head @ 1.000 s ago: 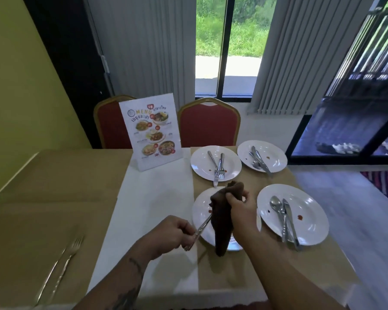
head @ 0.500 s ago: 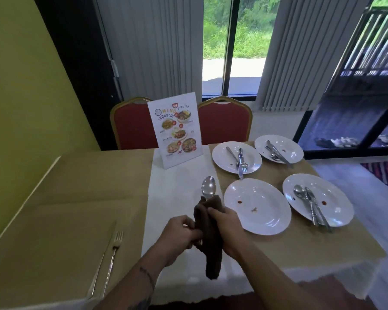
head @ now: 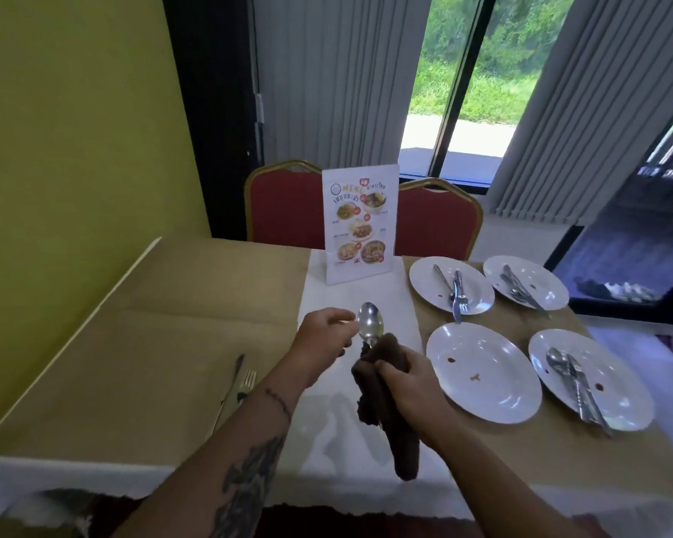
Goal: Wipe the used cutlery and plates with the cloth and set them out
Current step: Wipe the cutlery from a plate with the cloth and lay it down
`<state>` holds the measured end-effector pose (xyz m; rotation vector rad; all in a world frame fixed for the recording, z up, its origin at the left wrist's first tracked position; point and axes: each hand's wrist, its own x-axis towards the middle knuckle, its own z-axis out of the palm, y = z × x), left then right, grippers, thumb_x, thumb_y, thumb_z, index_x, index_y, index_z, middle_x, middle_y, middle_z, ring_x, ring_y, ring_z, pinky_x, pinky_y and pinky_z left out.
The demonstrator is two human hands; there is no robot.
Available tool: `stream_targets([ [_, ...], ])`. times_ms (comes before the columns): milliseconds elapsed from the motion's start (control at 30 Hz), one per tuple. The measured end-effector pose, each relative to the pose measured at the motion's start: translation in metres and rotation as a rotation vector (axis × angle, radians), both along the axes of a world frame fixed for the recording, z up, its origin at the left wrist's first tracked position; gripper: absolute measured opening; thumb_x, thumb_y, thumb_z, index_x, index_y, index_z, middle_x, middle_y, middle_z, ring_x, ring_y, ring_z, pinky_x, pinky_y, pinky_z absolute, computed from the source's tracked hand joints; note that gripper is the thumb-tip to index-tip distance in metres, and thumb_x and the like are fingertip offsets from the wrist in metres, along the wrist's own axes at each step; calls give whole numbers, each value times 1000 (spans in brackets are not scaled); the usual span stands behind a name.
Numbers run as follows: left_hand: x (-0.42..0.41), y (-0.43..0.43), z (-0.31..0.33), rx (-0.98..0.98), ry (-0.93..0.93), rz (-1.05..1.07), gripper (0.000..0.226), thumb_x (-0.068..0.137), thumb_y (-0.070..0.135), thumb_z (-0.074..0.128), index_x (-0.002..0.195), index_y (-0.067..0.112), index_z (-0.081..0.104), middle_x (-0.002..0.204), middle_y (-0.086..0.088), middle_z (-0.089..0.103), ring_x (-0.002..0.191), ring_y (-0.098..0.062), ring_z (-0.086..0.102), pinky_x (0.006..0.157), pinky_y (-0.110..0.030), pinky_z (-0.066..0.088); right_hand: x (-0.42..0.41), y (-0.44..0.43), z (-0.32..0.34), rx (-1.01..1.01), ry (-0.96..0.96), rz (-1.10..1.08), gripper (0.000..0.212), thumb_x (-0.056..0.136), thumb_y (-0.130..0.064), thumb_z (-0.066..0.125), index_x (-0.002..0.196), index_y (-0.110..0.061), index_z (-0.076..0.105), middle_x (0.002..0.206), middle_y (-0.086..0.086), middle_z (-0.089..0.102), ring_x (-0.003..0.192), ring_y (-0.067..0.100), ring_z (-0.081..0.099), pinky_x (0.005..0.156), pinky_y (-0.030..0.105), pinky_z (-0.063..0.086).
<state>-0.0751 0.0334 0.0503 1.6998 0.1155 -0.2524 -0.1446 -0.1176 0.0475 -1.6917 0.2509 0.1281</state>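
right hand (head: 405, 386) grips brown cloth (head: 397, 432) wrapped round spoon (head: 370, 324), bowl up at 12 o'clock; left hand (head: 323, 335) curled at spoon's 9 o'clock, grip unclear; stained plate (head: 482, 374) at 3 o'clock

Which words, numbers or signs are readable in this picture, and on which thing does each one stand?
"MENU": large letters at the top of the white standing menu card.
Thai headings beside and below it: too blurred to read.
Small captions and red round marks near the dish photos: too small to read.
No other text shows.
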Motion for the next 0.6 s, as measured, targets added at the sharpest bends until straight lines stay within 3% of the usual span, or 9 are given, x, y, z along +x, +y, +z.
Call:
stream_targets([
  [100, 2, -3, 0, 105, -76, 51, 4, 83, 13, 69, 85, 16, 70, 75, -2, 70, 65, -15, 65, 68, -32, 56, -4, 6, -3, 9, -28, 21, 14, 99, -3, 51, 105, -4, 64, 80, 32, 69, 68, 49, 71, 64, 63, 60],
  [233, 0, -10, -4, 166, -118, 54, 16, 80, 11, 67, 70, 23, 66, 74, 1, 69, 68, -17, 64, 58, -29, 49, -3, 7, 1, 11, -43, 26, 16, 100, -9, 51, 105, -6, 66, 81, 26, 74, 74, 44, 74, 75, 61, 60],
  [467, 10, 3, -1, 77, -97, 206, 15, 74, 6, 57, 70, 15, 69, 59, 0, 67, 61, -18, 61, 58, -29, 49, 5, 6, -2, -47, 65, 211, 15, 101, -10, 54, 106, -7, 67, 83, 21, 75, 74, 39, 75, 76, 55, 62],
  [533, 15, 17, -3, 47, -63, 275, 16, 75, 4, 56, 74, 13, 69, 62, -3, 67, 65, -20, 61, 61, -31, 52, 6, 11, -10, -117, 47, 232, 13, 100, -10, 55, 105, -8, 67, 81, 20, 74, 70, 38, 74, 72, 55, 62],
  [600, 17, 38, -10, 57, -23, 355, 17, 75, 4, 55, 77, 14, 69, 68, -4, 69, 69, -22, 62, 62, -32, 53, 10, 21, -21, -210, 62, 305, 13, 97, -18, 59, 106, -13, 68, 86, 15, 76, 75, 34, 75, 77, 55, 62],
])
